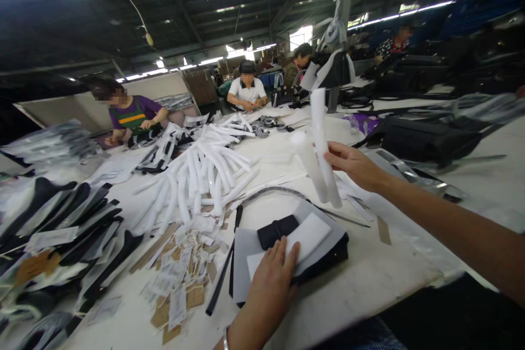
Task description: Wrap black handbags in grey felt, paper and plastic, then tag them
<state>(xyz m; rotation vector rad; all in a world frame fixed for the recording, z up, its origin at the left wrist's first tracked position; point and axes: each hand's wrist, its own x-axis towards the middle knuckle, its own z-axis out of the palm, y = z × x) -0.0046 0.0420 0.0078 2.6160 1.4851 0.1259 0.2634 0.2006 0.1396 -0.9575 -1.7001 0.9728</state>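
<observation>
My right hand is raised over the table, its thumb and fingers closed on white foam tubes; two seem to hang together, partly blurred. Below and to the left lies a black handbag with a long strap, covered by a pale grey sheet. My left hand rests flat on a folded white foam sheet on the bag, fingers stretched out. Just beyond those fingertips is a small black flap or tab piece with a band across it.
A large heap of white foam tubes covers the table's middle left. Paper tags with strings lie nearer me. Stacked black bags stand at the left, more black bags at the right. Several people work beyond the table.
</observation>
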